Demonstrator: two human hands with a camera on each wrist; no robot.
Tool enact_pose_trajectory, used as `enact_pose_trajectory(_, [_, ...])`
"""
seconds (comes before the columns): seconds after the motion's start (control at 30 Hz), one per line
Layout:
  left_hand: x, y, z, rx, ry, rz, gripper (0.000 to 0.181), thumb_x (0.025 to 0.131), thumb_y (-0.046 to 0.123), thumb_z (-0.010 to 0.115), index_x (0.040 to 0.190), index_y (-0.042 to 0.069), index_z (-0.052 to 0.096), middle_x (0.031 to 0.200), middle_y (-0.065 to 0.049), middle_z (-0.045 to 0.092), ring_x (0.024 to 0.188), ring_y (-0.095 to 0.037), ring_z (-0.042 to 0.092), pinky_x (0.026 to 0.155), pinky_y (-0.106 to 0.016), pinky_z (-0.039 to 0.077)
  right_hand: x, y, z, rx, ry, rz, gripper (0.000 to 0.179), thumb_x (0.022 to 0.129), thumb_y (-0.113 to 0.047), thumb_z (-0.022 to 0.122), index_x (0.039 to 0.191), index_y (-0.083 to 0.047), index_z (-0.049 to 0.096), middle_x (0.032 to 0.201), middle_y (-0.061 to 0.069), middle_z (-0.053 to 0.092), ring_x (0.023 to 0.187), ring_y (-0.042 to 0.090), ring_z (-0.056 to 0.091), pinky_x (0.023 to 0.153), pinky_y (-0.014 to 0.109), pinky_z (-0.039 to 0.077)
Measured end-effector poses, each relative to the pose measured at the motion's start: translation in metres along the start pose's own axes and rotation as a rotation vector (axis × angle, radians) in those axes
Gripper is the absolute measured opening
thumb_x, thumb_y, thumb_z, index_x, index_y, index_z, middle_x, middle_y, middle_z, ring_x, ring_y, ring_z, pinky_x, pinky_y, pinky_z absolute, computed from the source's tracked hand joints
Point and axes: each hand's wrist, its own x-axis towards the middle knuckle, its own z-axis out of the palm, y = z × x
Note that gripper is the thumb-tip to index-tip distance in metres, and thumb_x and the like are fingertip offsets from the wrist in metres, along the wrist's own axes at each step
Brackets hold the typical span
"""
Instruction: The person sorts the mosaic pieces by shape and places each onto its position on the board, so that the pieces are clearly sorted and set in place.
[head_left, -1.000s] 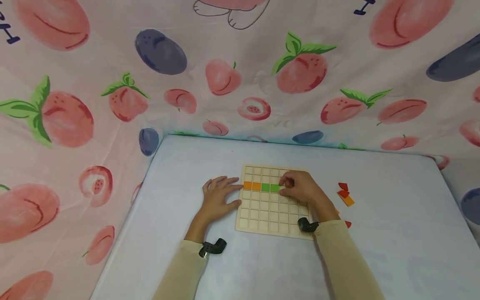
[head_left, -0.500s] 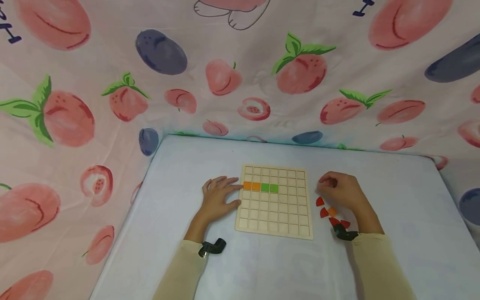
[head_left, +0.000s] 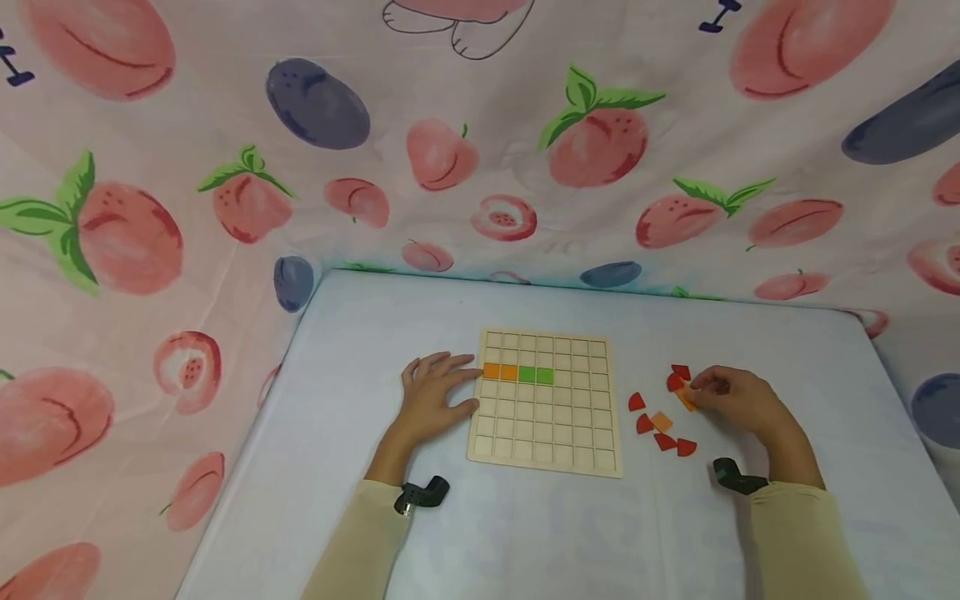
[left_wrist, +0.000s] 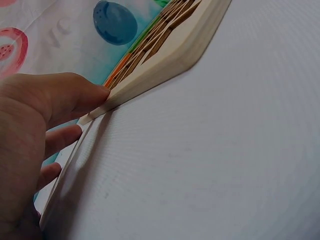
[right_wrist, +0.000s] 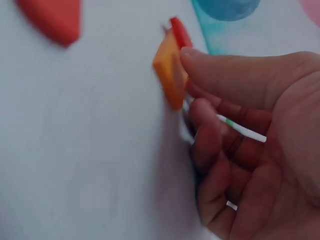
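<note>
A pale wooden grid board [head_left: 540, 415] lies on the table. Two orange tiles [head_left: 500, 372] and two green tiles [head_left: 536, 375] sit side by side in its third row, from the left edge inward. My left hand [head_left: 435, 398] has its fingers extended, the thumb and index fingertips touching the board's left edge. To the right of the board, my right hand [head_left: 738, 402] pinches an orange tile [right_wrist: 169, 75] at the thumb tip, its other fingers curled. Beside that tile is a red quarter-round piece [right_wrist: 181, 33]. The fingertips behind the tile are partly hidden.
Between board and right hand lie several red quarter-round pieces [head_left: 637, 402] and a loose orange square [head_left: 661, 422]. More red pieces [head_left: 680, 371] lie by the right fingertips. A fruit-print cloth [head_left: 450, 100] hangs behind the white-covered table [head_left: 555, 542].
My right hand has left the board and moved right to the loose pieces, where it now pinches an orange tile. My left hand stays at the board's edge.
</note>
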Motion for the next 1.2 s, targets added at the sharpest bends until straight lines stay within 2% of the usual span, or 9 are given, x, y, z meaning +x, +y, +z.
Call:
enact_pose_trajectory(0.23, [0.0, 0.0, 0.0, 0.008, 0.007, 0.006, 0.046, 0.087, 0.04, 0.072, 0.132, 0.031, 0.068, 0.152, 0.006, 0.055, 0.146, -0.028, 0.035, 0.115, -0.064, 0.011, 0.004, -0.007, 0.005, 0.013, 0.012, 0.002, 0.048, 0.092, -0.044, 0.073, 0.116, -0.004, 0.064, 0.087, 0.005, 0.057, 0.086, 0.022, 0.05, 0.067, 0.032, 0.038])
enact_pose_trajectory(0.43, [0.0, 0.001, 0.0, 0.007, 0.015, 0.003, 0.047, 0.086, 0.04, 0.073, 0.132, 0.031, 0.069, 0.152, 0.007, 0.055, 0.146, -0.028, 0.035, 0.115, -0.064, 0.01, 0.01, -0.017, 0.009, 0.019, 0.004, -0.027, 0.036, 0.091, -0.029, 0.073, 0.116, -0.005, 0.064, 0.089, 0.006, 0.058, 0.086, 0.023, 0.052, 0.068, 0.033, 0.041])
enact_pose_trajectory(0.6, [0.001, 0.001, 0.0, 0.007, 0.003, 0.0, 0.047, 0.087, 0.04, 0.072, 0.133, 0.031, 0.068, 0.152, 0.006, 0.054, 0.146, -0.028, 0.035, 0.115, -0.064, 0.01, 0.01, -0.018, 0.01, 0.018, 0.001, -0.036, 0.031, 0.09, -0.024, 0.073, 0.114, -0.005, 0.065, 0.089, 0.007, 0.058, 0.084, 0.023, 0.051, 0.068, 0.033, 0.04])
enact_pose_trajectory(0.8, [0.0, 0.0, 0.001, 0.014, 0.006, -0.006, 0.047, 0.086, 0.04, 0.073, 0.132, 0.031, 0.069, 0.152, 0.007, 0.054, 0.146, -0.027, 0.035, 0.115, -0.063, 0.01, 0.01, -0.019, 0.012, 0.042, -0.013, -0.029, 0.03, 0.092, -0.023, 0.071, 0.115, -0.006, 0.065, 0.092, 0.007, 0.056, 0.087, 0.023, 0.051, 0.07, 0.033, 0.04])
enact_pose_trajectory(1.03, [-0.001, -0.002, 0.001, 0.005, -0.001, -0.004, 0.047, 0.087, 0.04, 0.072, 0.133, 0.032, 0.068, 0.153, 0.008, 0.053, 0.147, -0.027, 0.034, 0.116, -0.062, 0.009, 0.011, -0.021, 0.014, 0.03, -0.006, -0.003, 0.04, 0.089, -0.036, 0.077, 0.112, -0.005, 0.065, 0.092, 0.006, 0.056, 0.088, 0.023, 0.05, 0.068, 0.033, 0.04])
enact_pose_trajectory(1.2, [0.0, -0.001, 0.001, 0.001, -0.001, -0.003, 0.046, 0.087, 0.04, 0.072, 0.133, 0.032, 0.068, 0.153, 0.008, 0.053, 0.147, -0.027, 0.033, 0.116, -0.063, 0.009, 0.011, -0.02, 0.014, 0.028, 0.01, -0.018, 0.039, 0.087, -0.033, 0.079, 0.108, -0.004, 0.064, 0.092, 0.007, 0.057, 0.089, 0.024, 0.051, 0.07, 0.033, 0.04])
